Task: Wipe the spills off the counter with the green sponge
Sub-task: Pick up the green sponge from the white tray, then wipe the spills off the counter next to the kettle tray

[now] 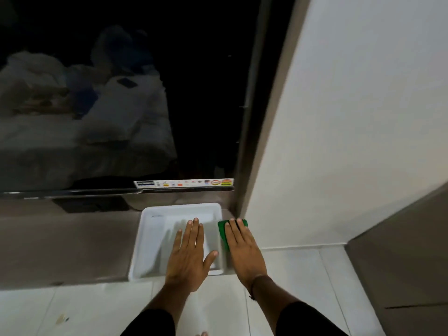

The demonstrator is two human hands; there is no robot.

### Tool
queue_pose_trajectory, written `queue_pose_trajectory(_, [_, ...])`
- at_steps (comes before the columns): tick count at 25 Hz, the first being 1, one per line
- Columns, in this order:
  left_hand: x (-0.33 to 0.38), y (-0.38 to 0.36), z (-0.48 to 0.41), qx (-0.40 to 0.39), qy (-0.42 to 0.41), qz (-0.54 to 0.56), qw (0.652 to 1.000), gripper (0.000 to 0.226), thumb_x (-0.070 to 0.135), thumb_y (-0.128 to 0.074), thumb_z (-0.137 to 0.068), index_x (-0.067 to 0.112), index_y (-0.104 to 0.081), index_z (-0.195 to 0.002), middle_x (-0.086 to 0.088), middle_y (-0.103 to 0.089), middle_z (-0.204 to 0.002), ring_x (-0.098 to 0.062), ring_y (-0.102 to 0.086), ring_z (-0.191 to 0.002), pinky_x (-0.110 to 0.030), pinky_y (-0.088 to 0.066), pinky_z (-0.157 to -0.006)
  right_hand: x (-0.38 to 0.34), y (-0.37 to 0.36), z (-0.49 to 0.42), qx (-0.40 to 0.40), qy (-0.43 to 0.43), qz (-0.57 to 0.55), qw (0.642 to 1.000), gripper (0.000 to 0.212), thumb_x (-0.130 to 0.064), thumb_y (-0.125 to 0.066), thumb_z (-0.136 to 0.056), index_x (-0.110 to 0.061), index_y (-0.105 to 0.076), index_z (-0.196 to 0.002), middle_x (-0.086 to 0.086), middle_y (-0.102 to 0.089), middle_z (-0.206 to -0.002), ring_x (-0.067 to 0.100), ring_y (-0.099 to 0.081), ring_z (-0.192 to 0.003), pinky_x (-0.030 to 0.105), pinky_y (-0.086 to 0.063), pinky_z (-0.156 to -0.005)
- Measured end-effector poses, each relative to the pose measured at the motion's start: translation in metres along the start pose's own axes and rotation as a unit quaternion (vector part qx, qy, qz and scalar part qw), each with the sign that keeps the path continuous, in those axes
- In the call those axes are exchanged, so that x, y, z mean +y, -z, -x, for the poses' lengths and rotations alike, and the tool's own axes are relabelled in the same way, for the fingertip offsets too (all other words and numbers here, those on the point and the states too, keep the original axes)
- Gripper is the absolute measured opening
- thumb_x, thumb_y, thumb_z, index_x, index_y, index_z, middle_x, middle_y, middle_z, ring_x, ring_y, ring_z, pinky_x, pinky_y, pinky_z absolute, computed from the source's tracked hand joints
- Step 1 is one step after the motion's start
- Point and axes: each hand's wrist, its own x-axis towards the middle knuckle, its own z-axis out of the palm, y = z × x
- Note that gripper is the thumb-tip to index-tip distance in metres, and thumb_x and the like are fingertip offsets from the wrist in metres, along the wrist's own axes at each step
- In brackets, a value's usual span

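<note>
Right hand (243, 251) is flat, palm down, on the sponge (224, 232), fingers straight and together, not curled around it. It's a press, not a pinch. Fingertips reach just past the sponge's far edge; green shows only left of the fingers and at the far corner by the fingertips. The rest of the sponge is hidden under the palm.

The sponge sits on the counter (72, 238), in the narrow strip between the tray (145, 238) and the wall (339, 141). Its left edge is right against the tray's right rim, can't tell if touching.

Left hand (190, 253) is left of the right one, open, fingers spread, holding nothing. It's over the tray's near right part, thumb pointing at the right rim. Can't tell if the palm rests on the tray or hovers.

The tray is white, shallow, rectangular, with its near edge at the counter's front edge.

Beyond both hands: a dark TV screen (97, 93) standing on the counter, with a sticker strip (184, 183) on its lower right bezel, straight past the fingertips.

Below the wrists: white tiled floor (303, 275). There's a thin band (252, 291) on the right wrist and dark sleeves on both forearms.

No spills can be made out on the counter at this resolution.
</note>
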Motion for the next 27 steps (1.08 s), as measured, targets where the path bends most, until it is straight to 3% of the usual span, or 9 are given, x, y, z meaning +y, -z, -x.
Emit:
queue_pose_trajectory(4, [0.124,-0.006,-0.001,-0.011,-0.106,-0.008,0.994,0.092,0.070,-0.012,-0.100,0.004,-0.023,-0.162,-0.016,-0.016,-0.171,-0.036,-0.016,-0.158,-0.045,0.006,-0.123,0.105,0.042,0.082,0.051,-0.113,0.026,0.992,0.092,0.011,-0.078,-0.063,-0.008,-0.045,-0.147,0.011,-0.050,-0.153,0.033,-0.045,-0.142,0.042,-0.031,-0.113])
queue_pose_trajectory(6, [0.190,-0.018,-0.004,-0.006,-0.141,-0.030,0.989,0.096,0.074,-0.002,-0.096,0.007,-0.012,-0.164,-0.013,-0.005,-0.173,-0.034,-0.007,-0.160,-0.044,0.015,-0.120,0.156,0.059,0.126,0.062,-0.158,0.041,0.985,0.091,0.011,-0.078,-0.063,-0.007,-0.045,-0.147,0.012,-0.050,-0.153,0.033,-0.046,-0.141,0.043,-0.029,-0.113])
queue_pose_trajectory(9, [0.296,-0.042,-0.006,-0.020,-0.208,-0.056,0.976,0.103,0.078,0.020,-0.082,0.014,0.014,-0.163,-0.008,0.022,-0.171,-0.028,0.018,-0.158,-0.044,0.028,-0.114,0.232,0.079,0.195,0.091,-0.230,0.054,0.967,0.086,0.011,-0.067,-0.079,-0.009,-0.029,-0.154,0.012,-0.035,-0.162,0.034,-0.030,-0.150,0.044,-0.016,-0.118])
queue_pose_trajectory(12, [0.408,-0.066,-0.004,-0.024,-0.289,-0.065,0.955,0.104,0.079,0.020,-0.082,0.013,0.012,-0.163,-0.009,0.018,-0.172,-0.028,0.018,-0.158,-0.043,0.026,-0.116,0.308,0.102,0.269,0.118,-0.305,0.073,0.942,0.087,0.012,-0.068,-0.077,-0.009,-0.032,-0.153,0.013,-0.038,-0.160,0.036,-0.033,-0.149,0.044,-0.018,-0.119])
queue_pose_trajectory(15, [0.502,-0.080,0.000,-0.032,-0.372,-0.067,0.925,0.101,0.078,0.013,-0.087,0.013,0.008,-0.164,-0.009,0.013,-0.173,-0.028,0.014,-0.159,-0.042,0.026,-0.116,0.367,0.126,0.333,0.129,-0.370,0.075,0.917,0.087,0.014,-0.058,-0.081,-0.009,-0.021,-0.157,0.013,-0.028,-0.165,0.035,-0.020,-0.153,0.045,-0.015,-0.124])
queue_pose_trajectory(18, [0.600,-0.096,0.000,-0.036,-0.467,-0.058,0.882,0.095,0.074,0.002,-0.095,0.010,-0.004,-0.164,-0.011,0.000,-0.174,-0.029,0.007,-0.159,-0.044,0.017,-0.122,0.426,0.148,0.397,0.153,-0.442,0.095,0.878,0.087,0.016,-0.049,-0.082,-0.010,-0.015,-0.158,0.013,-0.022,-0.167,0.035,-0.013,-0.155,0.046,-0.015,-0.126])
queue_pose_trajectory(22, [0.719,-0.115,-0.006,-0.033,-0.550,-0.075,0.831,0.091,0.070,0.000,-0.098,0.008,-0.002,-0.164,-0.013,0.003,-0.175,-0.029,0.012,-0.159,-0.054,0.000,-0.130,0.495,0.175,0.466,0.171,-0.530,0.126,0.821,0.093,0.019,-0.061,-0.074,-0.007,-0.024,-0.155,0.016,-0.032,-0.162,0.037,-0.025,-0.151,0.047,-0.026,-0.122])
queue_pose_trajectory(27, [0.862,-0.130,-0.030,-0.034,-0.622,-0.067,0.780,0.086,0.067,-0.011,-0.103,0.008,-0.002,-0.165,-0.013,0.001,-0.175,-0.028,0.010,-0.160,-0.054,-0.001,-0.130,0.583,0.213,0.523,0.163,-0.620,0.099,0.761,0.105,0.008,-0.082,-0.068,-0.010,-0.025,-0.155,0.014,-0.033,-0.163,0.035,-0.022,-0.152,0.044,-0.021,-0.117])
